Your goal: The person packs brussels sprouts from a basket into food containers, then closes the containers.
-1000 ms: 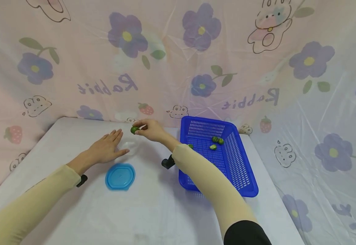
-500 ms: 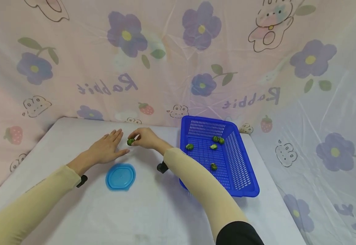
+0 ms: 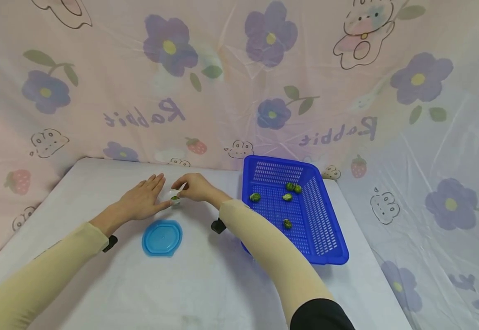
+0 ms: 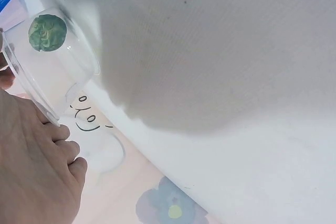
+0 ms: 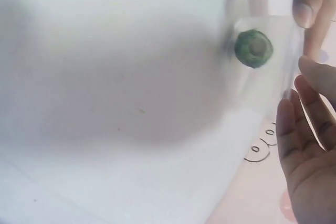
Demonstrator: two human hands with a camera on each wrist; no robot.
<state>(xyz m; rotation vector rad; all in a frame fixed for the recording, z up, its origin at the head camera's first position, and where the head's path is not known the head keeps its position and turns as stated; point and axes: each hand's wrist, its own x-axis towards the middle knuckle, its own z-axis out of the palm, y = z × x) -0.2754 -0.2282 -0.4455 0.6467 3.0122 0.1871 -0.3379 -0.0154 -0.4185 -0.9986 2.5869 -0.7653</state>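
A clear plastic container (image 4: 58, 77) stands between my hands, with a Brussels sprout (image 4: 47, 33) inside it. My left hand (image 3: 140, 201) lies beside the container, fingers straight and thumb spread, touching its rim. On the other side, my right hand (image 3: 198, 187) hovers at the rim with loosely curved fingers and nothing in them. The right wrist view shows the sprout through the clear wall, apart from those fingers. A blue lid (image 3: 162, 238) lies on the table in front of the left hand.
To the right stands a blue plastic basket (image 3: 330, 229) with several Brussels sprouts (image 3: 287, 197) spread over its bottom. The white-covered table (image 3: 206, 284) meets a printed curtain (image 3: 222, 105) at the back and right side.
My right hand has come nearer and lowered the Brussels sprout, then let it go into the clear container. The left hand and the lid have stayed in place.
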